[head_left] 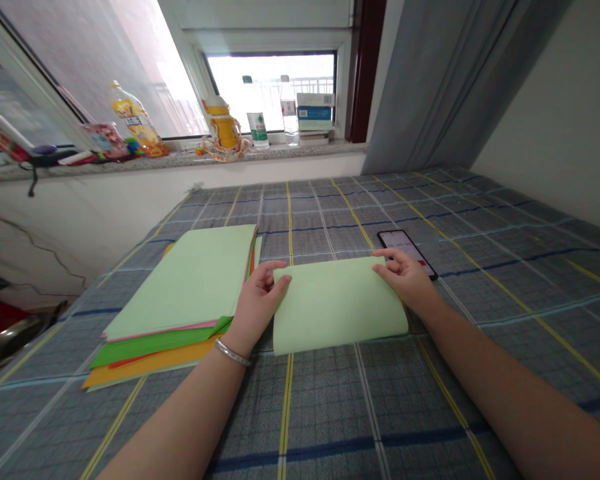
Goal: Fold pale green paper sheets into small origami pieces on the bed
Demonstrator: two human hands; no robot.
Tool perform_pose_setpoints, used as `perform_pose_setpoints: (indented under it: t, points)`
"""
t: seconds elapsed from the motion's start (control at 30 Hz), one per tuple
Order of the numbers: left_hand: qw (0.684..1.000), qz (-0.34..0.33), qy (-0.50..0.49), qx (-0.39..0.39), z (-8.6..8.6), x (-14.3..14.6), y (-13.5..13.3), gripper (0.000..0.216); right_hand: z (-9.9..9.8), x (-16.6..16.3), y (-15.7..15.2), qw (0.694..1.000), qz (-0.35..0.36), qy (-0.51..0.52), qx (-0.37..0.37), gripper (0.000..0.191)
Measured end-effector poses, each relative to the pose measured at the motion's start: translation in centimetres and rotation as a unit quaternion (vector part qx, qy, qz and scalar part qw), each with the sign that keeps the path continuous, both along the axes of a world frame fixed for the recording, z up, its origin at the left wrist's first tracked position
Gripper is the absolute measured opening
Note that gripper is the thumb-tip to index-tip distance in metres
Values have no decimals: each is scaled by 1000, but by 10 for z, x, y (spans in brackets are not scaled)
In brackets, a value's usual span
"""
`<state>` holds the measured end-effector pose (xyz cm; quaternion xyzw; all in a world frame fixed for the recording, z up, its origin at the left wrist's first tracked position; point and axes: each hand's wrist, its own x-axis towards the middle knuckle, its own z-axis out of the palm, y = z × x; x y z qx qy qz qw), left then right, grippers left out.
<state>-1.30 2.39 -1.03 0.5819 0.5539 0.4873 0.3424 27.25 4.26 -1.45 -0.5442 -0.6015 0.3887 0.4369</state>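
A pale green sheet of paper [337, 307] is held up between both hands over the checked cloth, its lower edge bowed toward me. My left hand [260, 293] pinches the upper left corner between thumb and fingers; a silver bangle is on that wrist. At the upper right corner, my right hand [405, 277] grips the same sheet with thumb and index finger. Just left of my left hand lies a stack of coloured paper [185, 280], pale green on top, with pink, green, red and orange edges showing below. A phone [397, 239] with its screen lit lies partly behind my right hand.
The grey checked cloth [505, 300] covers the whole surface. On the windowsill [320, 148] stand a yellow drink bottle [137, 120], a yellow flask [223, 127], two clear bottles [257, 120] and stacked boxes [315, 112]. A grey curtain [440, 80] hangs at the back right.
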Motion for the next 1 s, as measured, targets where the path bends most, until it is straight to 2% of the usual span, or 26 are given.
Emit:
perform_pose_setpoints:
  t: [0.27,0.5,0.63,0.8,1.0]
  points:
    - [999,-13,-28,-10,2,2,-2,35,-3,1,1,1000,-5,-8,13,34]
    - [999,29,4,-15,-4,-4,6,32,-4,0,3,999,-5,-31,13,32]
    - [999,29,11,-38,-5,-4,11,28,-10,0,11,998,6,-55,2,31]
    - [996,26,67,-47,-11,-8,27,27,-17,1,28,994,20,-105,-33,28]
    - [986,27,161,-34,-18,-13,49,18,-15,-3,43,982,-2,-178,-68,25]
